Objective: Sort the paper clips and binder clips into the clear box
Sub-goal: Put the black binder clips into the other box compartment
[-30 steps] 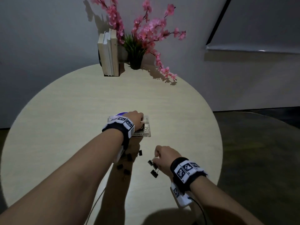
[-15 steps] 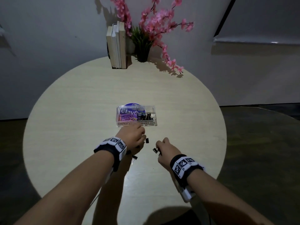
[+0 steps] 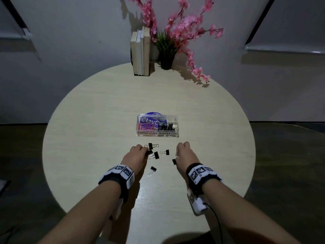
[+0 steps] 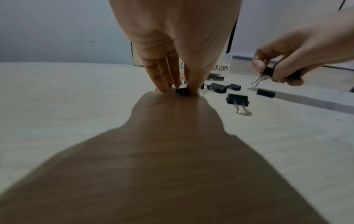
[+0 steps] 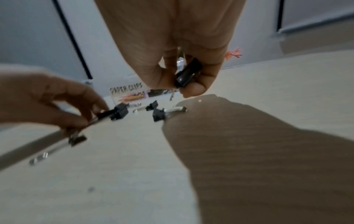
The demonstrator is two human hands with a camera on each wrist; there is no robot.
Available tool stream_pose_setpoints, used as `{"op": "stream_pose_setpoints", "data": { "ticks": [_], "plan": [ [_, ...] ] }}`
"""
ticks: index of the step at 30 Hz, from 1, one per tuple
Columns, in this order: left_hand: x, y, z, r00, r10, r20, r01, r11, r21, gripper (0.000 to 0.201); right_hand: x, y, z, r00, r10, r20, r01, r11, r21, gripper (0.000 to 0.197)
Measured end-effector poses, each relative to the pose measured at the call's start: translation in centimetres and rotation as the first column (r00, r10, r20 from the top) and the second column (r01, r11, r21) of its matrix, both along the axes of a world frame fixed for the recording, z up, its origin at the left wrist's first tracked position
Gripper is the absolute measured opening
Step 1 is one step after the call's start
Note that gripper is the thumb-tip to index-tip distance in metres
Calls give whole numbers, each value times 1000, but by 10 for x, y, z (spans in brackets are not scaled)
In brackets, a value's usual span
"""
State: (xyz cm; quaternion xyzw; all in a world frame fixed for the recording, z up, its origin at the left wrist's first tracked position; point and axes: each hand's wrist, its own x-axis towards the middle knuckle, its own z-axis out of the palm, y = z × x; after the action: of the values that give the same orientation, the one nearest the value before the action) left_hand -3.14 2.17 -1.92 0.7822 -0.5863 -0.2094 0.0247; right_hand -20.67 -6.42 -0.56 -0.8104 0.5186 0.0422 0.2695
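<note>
The clear box point(image 3: 173, 135) stands mid-table, with pink paper clips in its left half and black binder clips in its right half. Several loose black binder clips point(image 3: 165, 152) lie on the table just in front of it. My left hand point(image 3: 146, 152) reaches down among them and pinches one binder clip point(image 4: 182, 91) that still lies on the table. My right hand point(image 5: 184, 84) hovers a little above the table and grips another black binder clip point(image 5: 188, 73) between thumb and fingers. One more binder clip point(image 3: 174, 161) lies partly under that hand.
The round wooden table point(image 3: 88, 120) drops off to dark floor on both sides. Upright books point(image 3: 140, 53) and a pot of pink flowers point(image 3: 167, 50) stand at the far edge against the wall.
My left hand has come back from the box to the loose clips and pinched one. My right hand has lifted a binder clip off the table.
</note>
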Motion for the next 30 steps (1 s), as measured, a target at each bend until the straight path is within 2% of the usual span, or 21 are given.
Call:
{"op": "stream_pose_setpoints", "data": {
  "ticks": [4,6,9,11,12,15,17,18,19,21,23,25,27,30],
  "plan": [
    [4,-1,1,999,1,-45,-3,999,-39,33,-10,-11,5,967,-201,154,186,977,106,28],
    [8,-1,1,996,23,-86,-31,995,-93,30,-14,-16,5,952,-260,164,232,958,170,23],
    [11,-2,3,978,102,-183,-136,974,-183,26,-17,-19,1,927,-325,185,280,931,233,20],
    [13,-4,6,943,177,-284,-239,950,-203,22,-14,-19,-2,893,-406,192,326,880,346,20],
    [13,-5,8,917,215,-336,-291,936,-197,19,-13,-19,-2,878,-451,162,357,841,407,23],
    [11,-8,19,857,301,-418,-388,911,-140,16,-10,-18,5,938,-346,-23,330,870,365,28],
    [3,-6,26,878,300,-374,-347,936,-64,17,-9,-17,0,951,-310,0,286,877,387,20],
    [-2,-4,28,908,256,-331,-282,959,-29,14,-8,-16,0,950,-309,44,265,874,408,17],
    [-6,-2,29,939,187,-290,-192,981,12,12,-10,-15,-2,957,-280,80,225,885,408,23],
    [-13,3,26,978,26,-207,-1,993,120,26,-10,-12,-7,932,-336,132,253,869,425,34],
    [-16,6,20,988,-102,-120,125,972,199,42,-11,-7,-8,964,-244,105,195,919,342,30],
    [-16,7,14,986,-148,-72,160,966,203,42,-12,-5,-9,997,-77,14,71,966,248,27],
    [-18,7,11,987,-147,-71,158,970,187,38,-10,-5,-10,997,47,-57,-34,975,218,26],
    [-15,8,8,987,-133,-95,148,972,182,35,-4,-4,-7,996,26,-81,-9,979,203,27]
  ]
}}
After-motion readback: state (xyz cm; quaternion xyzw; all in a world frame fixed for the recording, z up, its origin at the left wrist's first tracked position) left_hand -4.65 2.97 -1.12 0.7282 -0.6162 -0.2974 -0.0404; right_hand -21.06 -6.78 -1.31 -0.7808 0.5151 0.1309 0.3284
